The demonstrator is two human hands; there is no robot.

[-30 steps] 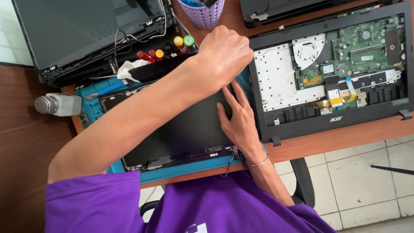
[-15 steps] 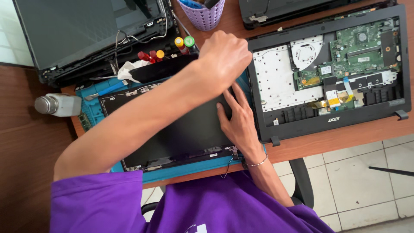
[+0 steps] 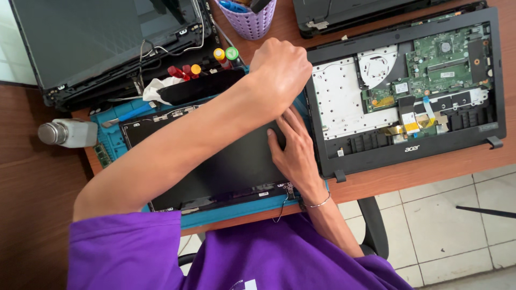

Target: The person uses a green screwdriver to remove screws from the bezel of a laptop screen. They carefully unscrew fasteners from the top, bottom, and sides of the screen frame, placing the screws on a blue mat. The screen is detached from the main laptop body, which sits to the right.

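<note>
**A:** Nearest us, our right hand [image 3: 294, 150] lies open and flat on the right end of the screen panel [image 3: 215, 161], fingers spread, gripping nothing. A thin bracelet [image 3: 318, 203] sits at the wrist, just off the panel's near edge.

**B:** And the panel lies face up on the blue mat [image 3: 236, 210], which shows along its near and left edges. A loose thin cable [image 3: 280, 207] hangs from its near right corner.

**A:** Our left hand [image 3: 280, 67] is clenched into a fist above the panel's far right corner. We cannot tell if anything is inside the fist.

**B:** To do this well, we judge that the flat hand should press evenly with the palm rather than the fingertips, so the panel does not flex. We should also mind that cable, since a snag at the corner could tear it.

**A:** Agreed, and the left forearm crosses the whole panel, so we should lift it clear rather than lean on the glass.

**B:** Just beyond the panel's far edge lie a black pouch [image 3: 199, 86], a white cloth [image 3: 156, 88] and screwdrivers [image 3: 223, 55] with coloured handles.

**A:** Right of the panel, touching the mat, an open laptop base [image 3: 344, 102] shows its green circuit board [image 3: 446, 59]. Left of the panel stands a metal bottle [image 3: 67, 132] on its side.

**B:** Farthest beyond the panel we see another laptop lid [image 3: 102, 43] with loose wires, and a purple basket [image 3: 250, 21].
</note>
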